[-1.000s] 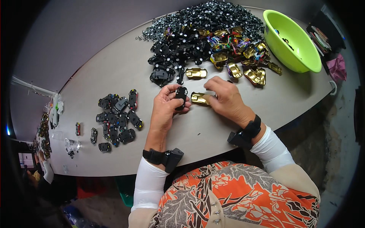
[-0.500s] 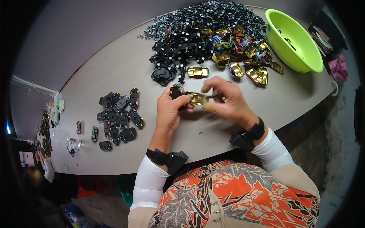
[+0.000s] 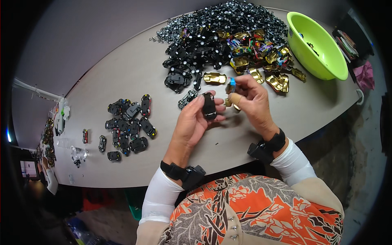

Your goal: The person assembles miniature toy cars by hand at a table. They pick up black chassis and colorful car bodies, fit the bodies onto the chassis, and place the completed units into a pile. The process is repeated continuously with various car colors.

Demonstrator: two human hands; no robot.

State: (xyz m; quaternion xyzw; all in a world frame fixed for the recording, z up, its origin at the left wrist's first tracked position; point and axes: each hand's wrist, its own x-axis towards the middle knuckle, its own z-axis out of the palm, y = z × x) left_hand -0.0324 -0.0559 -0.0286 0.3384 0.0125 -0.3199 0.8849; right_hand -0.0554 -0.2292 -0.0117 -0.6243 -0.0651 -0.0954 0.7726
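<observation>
Hands over the grey table (image 3: 122, 73): left hand (image 3: 195, 120) clasped a glossy black toy-car chassis (image 3: 209, 105); right hand (image 3: 252, 100) pinched a gold car shell (image 3: 230, 87). Beyond lay one gold shell (image 3: 214, 78), a black wheel-axle heap (image 3: 220, 20), a lime-green plastic bowl (image 3: 316, 45).

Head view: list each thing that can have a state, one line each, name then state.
left hand: closed around a black toy car chassis, held above the table.
right hand: pinching a gold car shell, a blue piece at its fingertips.
green bowl: upright, nearly empty.
finished cars: clustered at left.
loose parts pile: heaped, unsorted.
</observation>
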